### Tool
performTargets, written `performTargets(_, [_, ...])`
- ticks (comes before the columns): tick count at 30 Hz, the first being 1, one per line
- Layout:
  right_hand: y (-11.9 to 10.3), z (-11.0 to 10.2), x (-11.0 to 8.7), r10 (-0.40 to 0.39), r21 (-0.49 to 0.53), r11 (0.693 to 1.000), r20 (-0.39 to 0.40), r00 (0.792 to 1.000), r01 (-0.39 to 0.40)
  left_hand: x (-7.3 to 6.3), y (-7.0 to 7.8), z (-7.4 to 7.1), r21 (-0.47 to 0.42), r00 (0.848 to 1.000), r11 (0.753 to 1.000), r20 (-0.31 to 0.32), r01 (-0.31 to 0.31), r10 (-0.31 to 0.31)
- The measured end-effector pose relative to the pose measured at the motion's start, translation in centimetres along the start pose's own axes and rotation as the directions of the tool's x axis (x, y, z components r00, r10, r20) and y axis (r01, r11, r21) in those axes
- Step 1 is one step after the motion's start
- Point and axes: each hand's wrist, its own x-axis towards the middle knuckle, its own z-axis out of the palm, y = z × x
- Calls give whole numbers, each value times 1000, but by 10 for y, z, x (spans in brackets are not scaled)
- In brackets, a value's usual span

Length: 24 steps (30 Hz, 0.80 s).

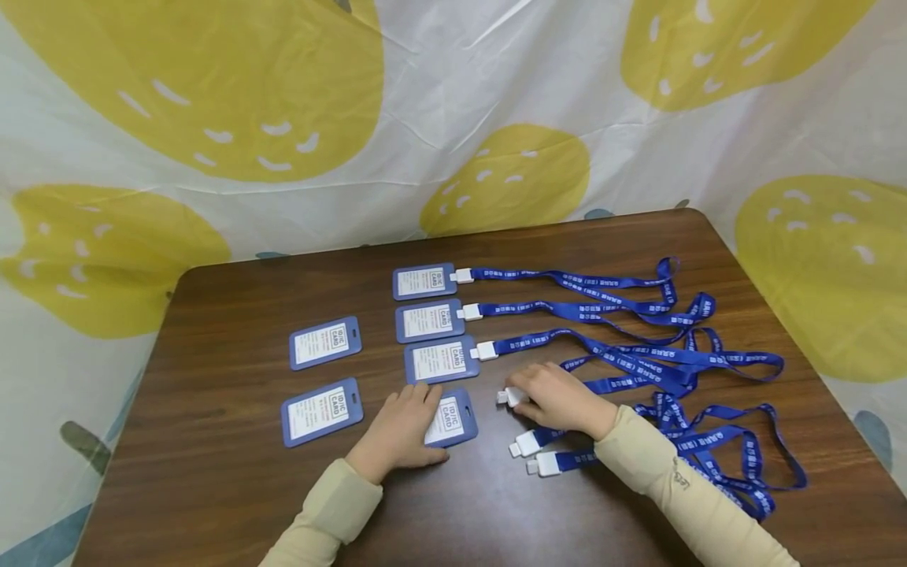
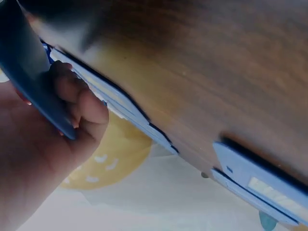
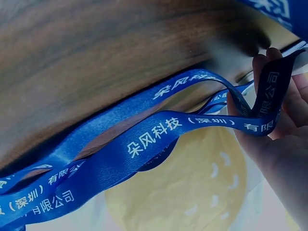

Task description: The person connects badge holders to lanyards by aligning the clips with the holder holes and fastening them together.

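Observation:
My left hand (image 1: 404, 429) grips a blue ID card holder (image 1: 451, 421) by its left side, its slotted end facing right. In the left wrist view, thumb and fingers (image 2: 91, 106) close on the dark edge of that card holder (image 2: 33, 72). To the right, my right hand (image 1: 560, 398) pinches the white clip (image 1: 505, 397) of a blue lanyard, whose printed strap (image 3: 154, 132) runs across the palm in the right wrist view. The clip and the held card holder are apart. Two more lanyard clips, an upper clip (image 1: 525, 444) and a lower clip (image 1: 546, 465), lie below the right hand.
Three card holders joined to lanyards lie in a column: top (image 1: 423, 281), middle (image 1: 428, 320), lower (image 1: 441, 359). Two loose card holders, upper (image 1: 325, 343) and lower (image 1: 322, 412), lie left. Tangled straps (image 1: 708, 449) cover the right of the brown table (image 1: 234, 331). A patterned curtain (image 1: 439, 79) stands behind.

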Motion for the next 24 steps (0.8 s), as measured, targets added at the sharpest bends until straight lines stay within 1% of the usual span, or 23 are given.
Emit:
performTargets(4, [0,-1,1,6,22,1000,-10,1000,-6,4,-2,-4,41,999,999,-31,-17,19])
performTargets(7, [0,-4,2,24,42,999,-33,999,-23,8,-4,-9,56,996,998,-86,-14,18])
performTargets(10, [-1,-7,4,35,46,998,-70,997,-32,12,-6,-14,48,990,999,-142,-13,20])
performTargets(13, [0,-9,5,41,40,999,-97,994,-37,15,-8,-20,47,983,999,-181,-22,30])
performTargets(19, [-1,-12,8,34,46,999,-134,990,-28,20,-9,-28,28,972,998,-229,-53,58])
performTargets(24, [-2,-13,10,15,39,999,-164,986,-9,24,-8,-32,20,966,997,-249,-69,72])
